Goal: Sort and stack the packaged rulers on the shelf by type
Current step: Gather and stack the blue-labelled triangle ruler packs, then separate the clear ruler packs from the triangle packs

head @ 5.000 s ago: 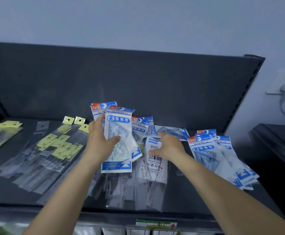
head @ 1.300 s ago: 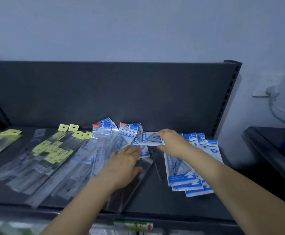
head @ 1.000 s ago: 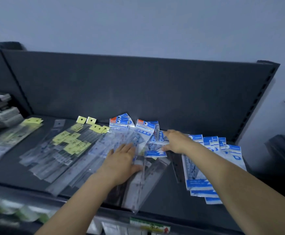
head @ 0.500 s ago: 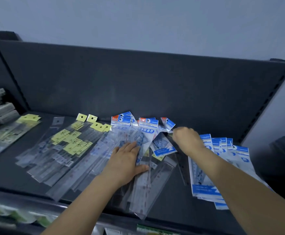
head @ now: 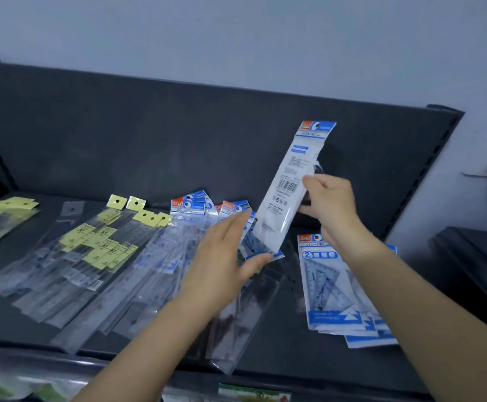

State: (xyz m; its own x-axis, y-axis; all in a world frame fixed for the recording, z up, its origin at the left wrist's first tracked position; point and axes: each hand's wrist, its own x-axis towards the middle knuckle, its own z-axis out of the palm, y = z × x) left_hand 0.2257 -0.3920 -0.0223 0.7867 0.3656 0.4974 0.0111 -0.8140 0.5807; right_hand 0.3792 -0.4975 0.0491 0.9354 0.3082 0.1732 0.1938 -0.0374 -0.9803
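Packaged rulers (head: 155,271) lie in a loose fan over the middle of the dark shelf (head: 280,361). To the left of them are yellow-labelled sleeves (head: 97,245), and at the near right is a stack of blue geometric sets (head: 332,288). One geometric set pack (head: 288,181) is lifted off the shelf. Our right hand (head: 330,206) pinches it at its right edge, about the middle of its length. Its white back with the barcode faces us. Its long axis stands steeply, with the header pointing up and to the far right. The lower end hangs over the middle fan, just beside our left hand (head: 222,256). That hand is wide, fingers straight and together, above the fan. Its thumb is close to a blue lower edge there, but we cannot tell if it touches.

We judge that this pack belongs to the blue stack, since the header print looks the same. The stack lies below and to the right of the held pack, under our right forearm, so the right hand is the nearer one. For the move, we think the pack must turn face up and come down with its long axis along that of the stack, header to the far side. The smooth film may slide off the stack, which is already fanned at its near end.
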